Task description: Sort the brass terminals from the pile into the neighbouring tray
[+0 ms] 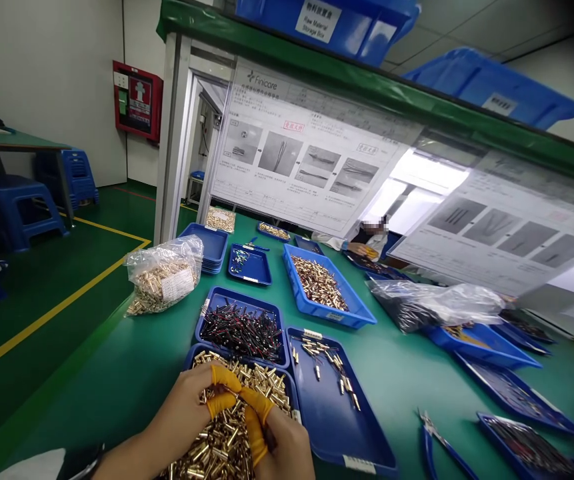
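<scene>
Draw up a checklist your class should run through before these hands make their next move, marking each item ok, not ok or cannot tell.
1. Finger protection: the left hand and right hand both wear orange cots: ok.
2. Hand position: both hands are in the gold pins in their tray: ok.
3. Pins held: the fingers hide whether any are gripped: cannot tell.
4. Receiving space: the side tray holds only a few pins, with bare space: ok.
5. Tools: the pliers lie away from both hands: ok.
6. Instructions: the posted sheet has text too small to read here: cannot tell.
</scene>
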A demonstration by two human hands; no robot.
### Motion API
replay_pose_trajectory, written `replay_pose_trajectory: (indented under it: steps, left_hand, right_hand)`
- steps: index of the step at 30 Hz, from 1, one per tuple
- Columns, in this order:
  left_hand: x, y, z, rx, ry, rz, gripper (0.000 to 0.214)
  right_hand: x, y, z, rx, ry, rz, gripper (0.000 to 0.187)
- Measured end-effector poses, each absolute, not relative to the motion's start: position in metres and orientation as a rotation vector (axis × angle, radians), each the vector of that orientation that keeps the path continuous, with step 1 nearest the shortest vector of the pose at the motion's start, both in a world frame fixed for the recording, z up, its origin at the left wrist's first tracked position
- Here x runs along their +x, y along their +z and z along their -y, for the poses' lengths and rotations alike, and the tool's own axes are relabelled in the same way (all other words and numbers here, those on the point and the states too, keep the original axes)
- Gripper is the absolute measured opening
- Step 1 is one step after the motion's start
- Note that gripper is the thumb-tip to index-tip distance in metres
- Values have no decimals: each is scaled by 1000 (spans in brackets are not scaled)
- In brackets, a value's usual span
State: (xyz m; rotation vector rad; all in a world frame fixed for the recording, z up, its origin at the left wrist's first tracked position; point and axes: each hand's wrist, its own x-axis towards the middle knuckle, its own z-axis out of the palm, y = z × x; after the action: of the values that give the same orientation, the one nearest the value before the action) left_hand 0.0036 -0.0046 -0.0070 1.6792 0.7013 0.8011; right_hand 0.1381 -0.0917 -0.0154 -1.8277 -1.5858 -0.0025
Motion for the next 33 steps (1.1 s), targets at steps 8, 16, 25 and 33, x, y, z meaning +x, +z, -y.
replay_pose_trajectory:
  steps: [8, 16, 25, 33]
  left_hand:
    - [2, -1, 8, 1801, 838, -696, 12]
    - [2, -2, 7, 1783, 790, -659, 12]
    - [2, -1, 7, 1773, 780, -657, 13]
    - [2, 1, 8, 1819, 735, -713, 11]
  right_hand:
    - [139, -27, 92, -1773, -15, 1552, 43]
    - [138, -22, 90, -1776, 72, 1519, 49]
    - [137, -20, 91, -1745, 163, 1466, 44]
    - [135, -21, 91, -1706, 112, 1445, 39]
